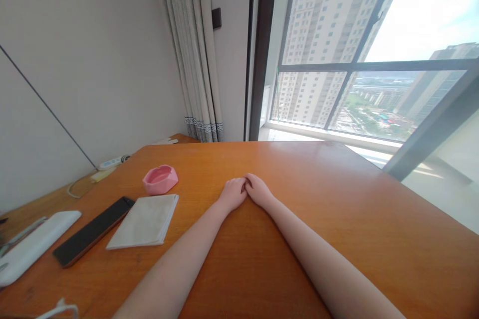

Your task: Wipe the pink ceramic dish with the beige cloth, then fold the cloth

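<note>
My left hand (234,194) and my right hand (258,190) rest together on the wooden table (299,174), near its middle. Their curled fingers meet and touch at the centre, and the fingertips are partly hidden. Both hands look closed, with no object visible in them. To the left of my left hand lies a folded whitish cloth (144,222). Just behind the cloth sits a pink faceted ashtray (160,180). Neither hand touches these things.
Left of the cloth lie a long black flat case (93,231) and a white elongated object (41,244) with a grey strap. A white power strip (110,163) and cable lie by the wall. Beyond the table hang curtains (198,50), beside a large window (348,65).
</note>
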The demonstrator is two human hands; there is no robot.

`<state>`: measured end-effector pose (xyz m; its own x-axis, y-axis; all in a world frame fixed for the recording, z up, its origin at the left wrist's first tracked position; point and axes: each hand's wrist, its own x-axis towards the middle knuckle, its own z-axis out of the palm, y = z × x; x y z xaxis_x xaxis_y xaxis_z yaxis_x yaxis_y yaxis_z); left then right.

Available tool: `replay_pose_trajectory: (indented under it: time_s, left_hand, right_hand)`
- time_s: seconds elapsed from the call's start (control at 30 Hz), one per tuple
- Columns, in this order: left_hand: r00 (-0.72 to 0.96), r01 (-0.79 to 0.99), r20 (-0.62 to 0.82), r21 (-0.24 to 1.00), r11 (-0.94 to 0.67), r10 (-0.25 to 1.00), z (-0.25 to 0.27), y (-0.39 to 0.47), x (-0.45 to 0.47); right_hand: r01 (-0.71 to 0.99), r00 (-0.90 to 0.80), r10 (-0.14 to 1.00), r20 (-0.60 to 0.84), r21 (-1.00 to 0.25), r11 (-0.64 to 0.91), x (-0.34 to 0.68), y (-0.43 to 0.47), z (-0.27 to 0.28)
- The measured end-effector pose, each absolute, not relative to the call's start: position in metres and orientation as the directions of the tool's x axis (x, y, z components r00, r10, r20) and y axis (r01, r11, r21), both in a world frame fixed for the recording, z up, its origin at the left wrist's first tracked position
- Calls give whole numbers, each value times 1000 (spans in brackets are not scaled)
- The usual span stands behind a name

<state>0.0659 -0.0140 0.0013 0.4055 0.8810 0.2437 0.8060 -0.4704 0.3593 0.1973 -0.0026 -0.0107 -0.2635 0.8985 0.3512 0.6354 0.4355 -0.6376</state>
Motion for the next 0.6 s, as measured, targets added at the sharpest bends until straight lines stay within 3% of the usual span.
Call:
replay_pose_trajectory:
  time_s: [0.6]
  left_hand:
    - [393,801,230,391,-454,890,3,-16,66]
  right_hand:
    - [649,-247,901,356,-630,427,196,-3,-10]
